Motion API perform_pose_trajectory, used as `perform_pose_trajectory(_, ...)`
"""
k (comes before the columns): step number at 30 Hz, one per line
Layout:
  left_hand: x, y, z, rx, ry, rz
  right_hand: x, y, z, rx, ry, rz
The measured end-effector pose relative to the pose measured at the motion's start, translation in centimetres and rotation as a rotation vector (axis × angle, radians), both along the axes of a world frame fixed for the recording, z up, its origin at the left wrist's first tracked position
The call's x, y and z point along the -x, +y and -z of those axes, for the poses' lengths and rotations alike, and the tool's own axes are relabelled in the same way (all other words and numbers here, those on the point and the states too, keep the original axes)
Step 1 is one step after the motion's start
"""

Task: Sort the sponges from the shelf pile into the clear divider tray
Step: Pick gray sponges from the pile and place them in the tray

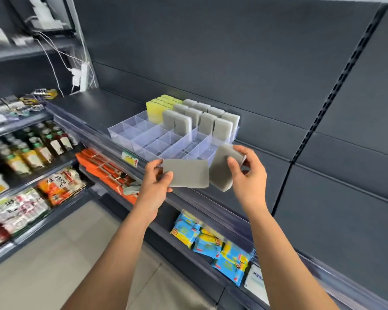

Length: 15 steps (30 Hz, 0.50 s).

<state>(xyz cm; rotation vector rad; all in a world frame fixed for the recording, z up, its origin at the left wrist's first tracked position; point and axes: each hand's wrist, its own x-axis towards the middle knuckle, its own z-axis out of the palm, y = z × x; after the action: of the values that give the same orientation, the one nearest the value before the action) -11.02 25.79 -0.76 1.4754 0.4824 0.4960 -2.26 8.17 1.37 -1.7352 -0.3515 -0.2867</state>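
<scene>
— On dark shelf (99,104): keeping sorted sponges (183,125) upright in back rows of clear divider tray (121,135), leaving front cells free. Hands?
— Clamping flat grey sponge (186,173) with left hand (154,182), pinching tilted grey sponge (222,168) with right hand (249,173), hovering just before tray, likely aiming for empty cells.

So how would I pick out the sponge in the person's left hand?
Find the dark shelf with the clear divider tray; two hands hover before it. The left hand pinches a grey sponge, held wide and level, whereas the right hand holds the other sponge tilted upright.
</scene>
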Motion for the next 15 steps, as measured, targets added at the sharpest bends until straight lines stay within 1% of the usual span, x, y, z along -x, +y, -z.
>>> perform_pose_trajectory(5,-1.9,4.0,0.2,-0.112,-0.031,-0.105,-2.5,4.0,0.2,0.016,-0.022,-0.032)
perform_pose_trajectory(12,-8.2,9.0,-1.3,-0.226,-0.123,-0.09,-8.5,8.5,0.2,0.056,-0.021,-0.006)
perform_pose_trajectory(15,-11.3,10.5,-1.6,-0.333,-0.123,-0.052,-11.2,9.5,0.0,0.078,-0.024,0.021)
